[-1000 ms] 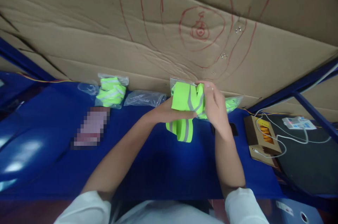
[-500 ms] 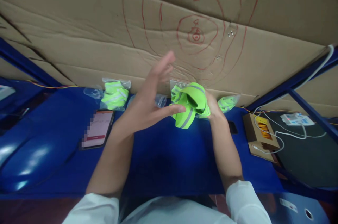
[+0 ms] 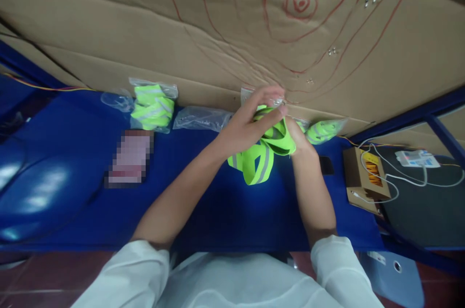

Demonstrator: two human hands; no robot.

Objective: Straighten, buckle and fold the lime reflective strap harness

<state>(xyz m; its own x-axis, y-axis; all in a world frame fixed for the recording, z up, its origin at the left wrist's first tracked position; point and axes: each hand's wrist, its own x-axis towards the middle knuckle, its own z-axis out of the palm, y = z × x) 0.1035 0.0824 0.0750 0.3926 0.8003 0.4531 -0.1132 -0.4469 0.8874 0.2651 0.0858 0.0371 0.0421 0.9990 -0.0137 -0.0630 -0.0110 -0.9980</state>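
Note:
A neon yellow-green reflective strap (image 3: 256, 167) with a grey stripe hangs in loops over the blue table. My right hand (image 3: 295, 134) grips it from the right; its fingers are mostly hidden behind the loops. My left hand (image 3: 250, 116) is closed round the top of the strap from the left, thumb and fingers near each other. A bit of clear plastic shows by its fingertips. Behind the hands, part of a clear bag (image 3: 247, 95) stands against the cardboard. To the right lies another bagged strap (image 3: 322, 131).
At the left are a bagged yellow-green strap (image 3: 153, 107) and a phone (image 3: 131, 158). A flat clear bag (image 3: 201, 118) lies near the cardboard wall (image 3: 119, 32). On the right are a dark phone (image 3: 326, 165), a cardboard box (image 3: 358, 172) and white cables.
My left hand has moved right, from open in the air to closing round the strap. The strap's loops have dropped lower and spread. The camera view has tilted downward.

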